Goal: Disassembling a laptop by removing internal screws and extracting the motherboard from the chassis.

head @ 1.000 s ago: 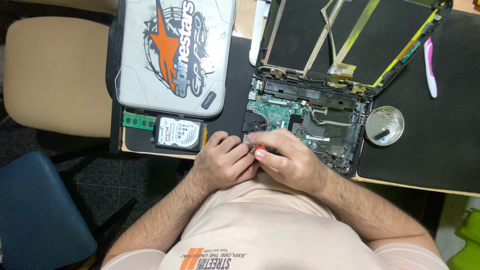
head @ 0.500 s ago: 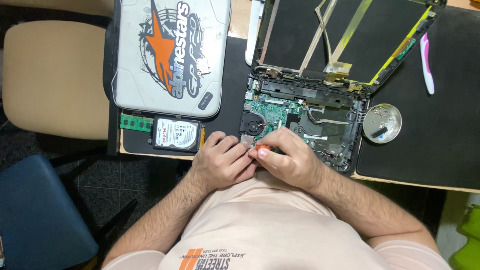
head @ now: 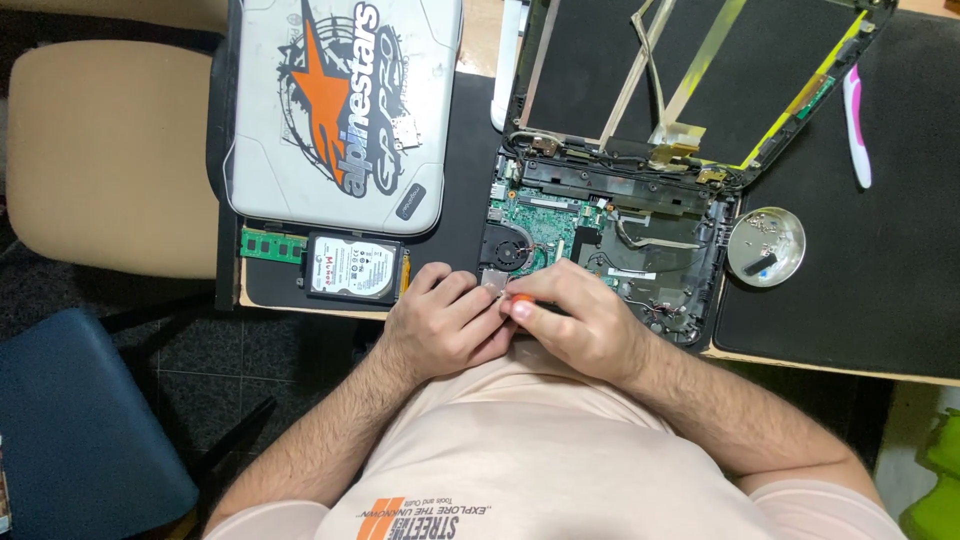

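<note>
We are working at the near edge of the table (head: pixel 800 362), both hands meeting over the front left corner of an opened laptop (head: pixel 610 250). Our right hand (head: pixel 580 320) is curling closed around a small tool with an orange tip (head: pixel 520 298), most likely a screwdriver, its shaft hidden under the fingers; the grip is tight and low, probably to keep the tip steady on something tiny. Our left hand (head: pixel 445 320) is loosely curled, fingertips pressing in beside the orange tip and touching the right hand; whether it is pinching anything we cannot tell. It seems to be bracing the laptop's edge next to the fan (head: pixel 512 250).

The laptop is lying with its board (head: pixel 545 212) exposed and its screen panel (head: pixel 700 75) folded flat toward the far edge, cables showing. We are keeping removed parts off to the left so they stay clear: a hard drive (head: pixel 352 267) and a green memory stick (head: pixel 272 244) near the left front corner, just below a grey lid with a star sticker (head: pixel 340 105). A round metal dish (head: pixel 765 246) is sitting just right of the laptop, holding small parts within reach. A pink-and-white toothbrush (head: pixel 857 125) is lying further right on the black mat (head: pixel 880 280).
</note>
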